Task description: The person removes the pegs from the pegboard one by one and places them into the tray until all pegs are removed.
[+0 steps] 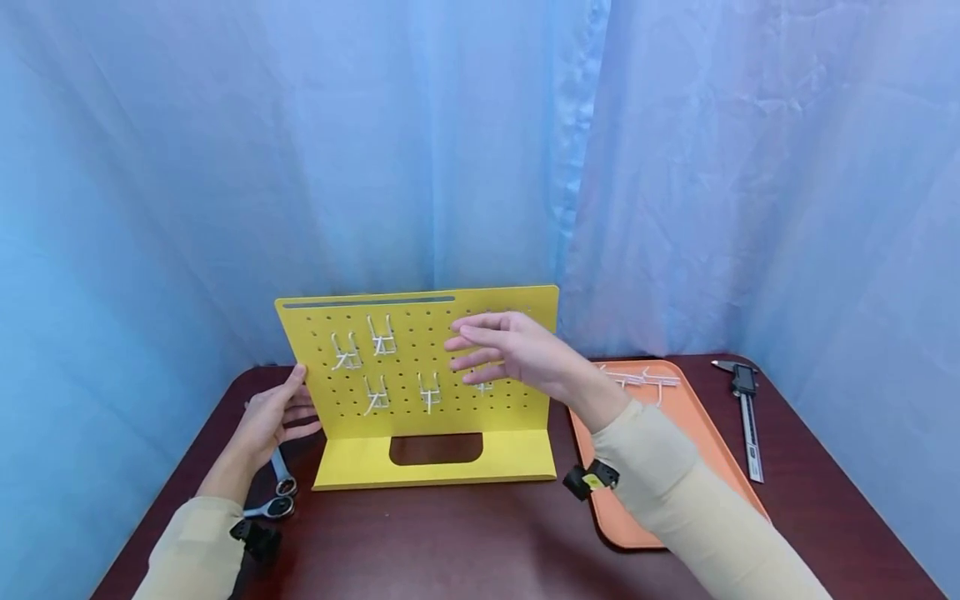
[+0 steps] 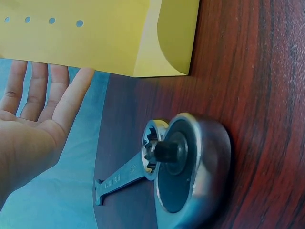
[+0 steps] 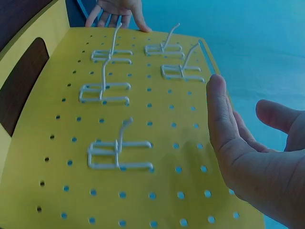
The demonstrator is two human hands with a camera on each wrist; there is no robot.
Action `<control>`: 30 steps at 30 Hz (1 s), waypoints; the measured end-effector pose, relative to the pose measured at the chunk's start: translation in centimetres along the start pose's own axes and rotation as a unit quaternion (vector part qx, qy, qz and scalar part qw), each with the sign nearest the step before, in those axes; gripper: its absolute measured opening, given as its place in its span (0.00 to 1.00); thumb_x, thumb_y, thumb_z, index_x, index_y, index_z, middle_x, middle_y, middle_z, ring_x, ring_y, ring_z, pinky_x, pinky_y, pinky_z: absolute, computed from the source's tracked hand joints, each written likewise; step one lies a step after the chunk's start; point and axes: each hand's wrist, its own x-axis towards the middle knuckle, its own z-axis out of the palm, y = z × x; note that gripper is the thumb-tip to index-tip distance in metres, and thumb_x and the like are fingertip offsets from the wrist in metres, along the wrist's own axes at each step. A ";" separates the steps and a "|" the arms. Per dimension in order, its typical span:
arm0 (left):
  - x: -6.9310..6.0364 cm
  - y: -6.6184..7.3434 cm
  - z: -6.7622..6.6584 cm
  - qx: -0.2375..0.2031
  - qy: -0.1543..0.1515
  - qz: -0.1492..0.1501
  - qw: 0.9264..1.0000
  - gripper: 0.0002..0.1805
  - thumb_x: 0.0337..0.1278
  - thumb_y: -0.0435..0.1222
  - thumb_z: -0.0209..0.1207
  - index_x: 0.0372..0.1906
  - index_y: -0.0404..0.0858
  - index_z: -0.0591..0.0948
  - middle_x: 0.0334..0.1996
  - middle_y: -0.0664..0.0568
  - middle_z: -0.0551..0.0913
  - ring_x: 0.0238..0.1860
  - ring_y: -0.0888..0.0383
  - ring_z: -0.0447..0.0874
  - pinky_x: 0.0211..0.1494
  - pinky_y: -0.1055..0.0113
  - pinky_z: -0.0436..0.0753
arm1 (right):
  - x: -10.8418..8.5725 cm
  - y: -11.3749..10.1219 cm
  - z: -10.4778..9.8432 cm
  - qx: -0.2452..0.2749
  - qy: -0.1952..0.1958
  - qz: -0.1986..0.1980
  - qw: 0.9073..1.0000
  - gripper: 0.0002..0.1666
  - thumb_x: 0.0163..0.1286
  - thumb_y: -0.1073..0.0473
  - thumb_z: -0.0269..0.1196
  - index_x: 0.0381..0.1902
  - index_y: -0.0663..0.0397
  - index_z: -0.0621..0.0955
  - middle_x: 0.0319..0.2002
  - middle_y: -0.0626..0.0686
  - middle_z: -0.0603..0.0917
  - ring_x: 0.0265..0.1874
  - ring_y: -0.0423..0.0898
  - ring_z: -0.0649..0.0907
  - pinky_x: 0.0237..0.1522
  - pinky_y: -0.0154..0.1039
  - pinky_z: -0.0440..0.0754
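A yellow pegboard (image 1: pixel 412 342) stands upright on its base, with several white wire hooks (image 1: pixel 383 340) on its front. At its left edge is my left hand (image 1: pixel 261 423), the thumb touching the edge and the other fingers loosely extended. In the left wrist view that hand (image 2: pixel 35 131) has its fingertips against the board's edge (image 2: pixel 109 69). My right hand (image 1: pixel 521 357) hangs in front of the board's upper right part, fingers spread and slightly bent, holding nothing. The right wrist view shows this hand (image 3: pixel 262 162) beside the hooks (image 3: pixel 116 155), apart from them.
An orange tray (image 1: pixel 690 417) at the right bears more white hooks (image 1: pixel 641 378). Right of it lies a digital caliper (image 1: pixel 748 417). Near my left forearm are a ratchet wrench (image 2: pixel 205 167) and a ring-ended wrench (image 2: pixel 126 176). Blue curtains (image 1: pixel 450 150) hang behind the dark red table (image 1: pixel 420 542).
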 end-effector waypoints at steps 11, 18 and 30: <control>0.0 0.4 0.1 0.005 0.001 0.008 1.000 0.38 0.64 0.66 0.55 0.52 0.34 0.78 0.40 0.53 0.85 0.43 0.56 0.88 0.47 0.56 0.88 | 4.2 0.9 3.5 0.000 -0.020 0.051 0.998 0.30 0.80 0.55 0.58 0.71 0.67 0.68 0.64 0.67 0.77 0.54 0.57 0.85 0.52 0.49 0.86; 0.1 0.6 -0.2 0.004 0.000 0.011 1.000 0.38 0.65 0.66 0.54 0.53 0.33 0.78 0.40 0.54 0.86 0.43 0.57 0.88 0.48 0.56 0.88 | 6.5 1.4 6.1 0.030 -0.012 0.084 0.996 0.30 0.81 0.49 0.55 0.69 0.66 0.70 0.62 0.66 0.79 0.53 0.60 0.85 0.48 0.48 0.88; -0.1 0.5 -0.3 0.008 0.002 0.015 1.000 0.37 0.65 0.66 0.55 0.52 0.34 0.78 0.41 0.53 0.86 0.43 0.57 0.88 0.47 0.56 0.88 | 7.7 1.7 7.8 0.068 -0.014 0.098 0.993 0.29 0.81 0.51 0.55 0.69 0.67 0.69 0.63 0.66 0.78 0.47 0.56 0.87 0.46 0.49 0.88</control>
